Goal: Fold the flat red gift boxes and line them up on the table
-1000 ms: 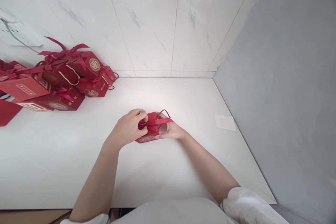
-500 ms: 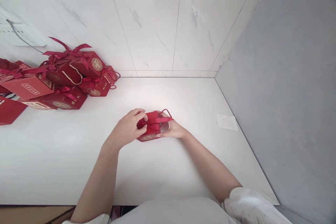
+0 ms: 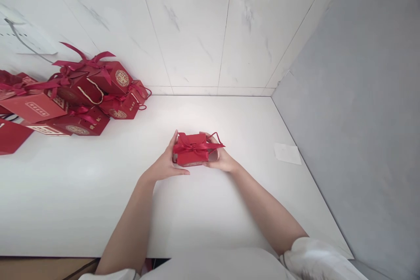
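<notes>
Two hands hold one small red box (image 3: 193,154) at the middle of the white table (image 3: 82,201), well apart from everything else. The left hand (image 3: 166,164) lies flat against the box's left side, fingers extended upward along it, thumb underneath toward the near edge; it presses rather than clenches. The right hand (image 3: 220,158) cups the right side, fingers wrapped behind the box; a thin red cord loop (image 3: 216,136) rises just above those fingers. A red ribbon bow (image 3: 193,145) sits tied across the top, its tails spread left and right.

Judgement: the bow appears finished, and the step in hand looks like squaring up or checking the closed box between both palms. Whether the box rests on the table or is lifted slightly clear cannot be told from this view.

A pile of red boxes (image 3: 82,96) with bows and cord handles stands at the far left against the marble wall (image 3: 190,22). A white paper slip (image 3: 288,153) lies at the right, near the grey wall (image 3: 361,96).

Next move, as judged: any transfer toward the pile calls for a firm two-sided hold that spares the bow, and a reach far left across bare table.
</notes>
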`<state>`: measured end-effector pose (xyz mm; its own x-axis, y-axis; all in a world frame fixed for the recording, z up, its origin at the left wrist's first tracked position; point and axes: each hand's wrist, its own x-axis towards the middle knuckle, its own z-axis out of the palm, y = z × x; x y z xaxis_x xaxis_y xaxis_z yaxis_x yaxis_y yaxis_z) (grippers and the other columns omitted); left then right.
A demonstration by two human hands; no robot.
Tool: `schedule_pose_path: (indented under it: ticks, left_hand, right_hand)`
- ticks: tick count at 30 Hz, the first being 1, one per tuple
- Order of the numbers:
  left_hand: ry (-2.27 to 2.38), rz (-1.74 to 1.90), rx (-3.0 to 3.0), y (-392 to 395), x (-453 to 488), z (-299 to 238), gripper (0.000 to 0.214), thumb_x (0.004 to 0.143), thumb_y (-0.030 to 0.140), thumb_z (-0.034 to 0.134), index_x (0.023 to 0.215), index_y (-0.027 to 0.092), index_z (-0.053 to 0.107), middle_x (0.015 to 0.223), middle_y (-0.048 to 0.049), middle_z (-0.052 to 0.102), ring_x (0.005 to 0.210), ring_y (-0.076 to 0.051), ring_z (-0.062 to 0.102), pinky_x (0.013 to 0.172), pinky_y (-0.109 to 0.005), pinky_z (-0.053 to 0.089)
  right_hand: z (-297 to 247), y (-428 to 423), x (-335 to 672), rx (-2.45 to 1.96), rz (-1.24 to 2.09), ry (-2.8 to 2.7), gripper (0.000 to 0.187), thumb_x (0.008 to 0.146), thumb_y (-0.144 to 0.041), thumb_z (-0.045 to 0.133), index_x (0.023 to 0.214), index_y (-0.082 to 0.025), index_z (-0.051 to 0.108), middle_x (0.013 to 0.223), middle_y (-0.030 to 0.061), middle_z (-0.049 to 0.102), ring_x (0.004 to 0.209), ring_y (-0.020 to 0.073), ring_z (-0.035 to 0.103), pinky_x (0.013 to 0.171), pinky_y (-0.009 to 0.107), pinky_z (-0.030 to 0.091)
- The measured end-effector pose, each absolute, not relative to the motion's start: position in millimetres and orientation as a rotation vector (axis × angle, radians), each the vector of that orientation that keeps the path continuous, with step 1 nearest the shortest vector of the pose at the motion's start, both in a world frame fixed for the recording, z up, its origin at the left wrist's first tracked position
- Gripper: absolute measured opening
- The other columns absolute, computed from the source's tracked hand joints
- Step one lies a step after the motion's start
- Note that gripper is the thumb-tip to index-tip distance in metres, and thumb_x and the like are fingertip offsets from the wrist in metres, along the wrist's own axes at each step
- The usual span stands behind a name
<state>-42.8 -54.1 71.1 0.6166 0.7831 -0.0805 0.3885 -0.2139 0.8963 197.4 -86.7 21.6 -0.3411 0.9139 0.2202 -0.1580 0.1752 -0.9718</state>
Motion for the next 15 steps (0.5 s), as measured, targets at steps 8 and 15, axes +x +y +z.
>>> schedule_pose_path:
  ticks: [8, 15]
  left_hand:
    - [1.117, 0.579, 1.813, -52, -30, 57, 0.082, 0.071, 0.046, 0.072, 0.14, 0.024, 0.035, 0.139, -0.012, 0.052, 0.119, -0.03, 0.059, 0.097, -0.043, 0.053]
    - [1.114, 0.632, 1.846, -51, -28, 48, 0.093, 0.068, 0.045, 0.076, 0.146, 0.028, 0.026, 0.141, -0.0116, 0.051, 0.123, -0.028, 0.056, 0.099, -0.044, 0.051]
  right_hand:
    - [19, -89, 201, -0.861, 1.415, -1.45, 0.107, 0.069, -0.032, 0.082, 0.153, -0.042, 0.016, 0.164, 0.0008, 0.002, 0.15, 0.0293, 0.012, 0.11, 0.047, 0.04]
    - [15, -85, 197, -0.839, 1.417, -1.396, 0.112, 0.068, -0.037, 0.085, 0.154, -0.038, 0.013, 0.156, 0.0065, 0.029, 0.144, 0.0265, 0.031, 0.112, 0.045, 0.04]
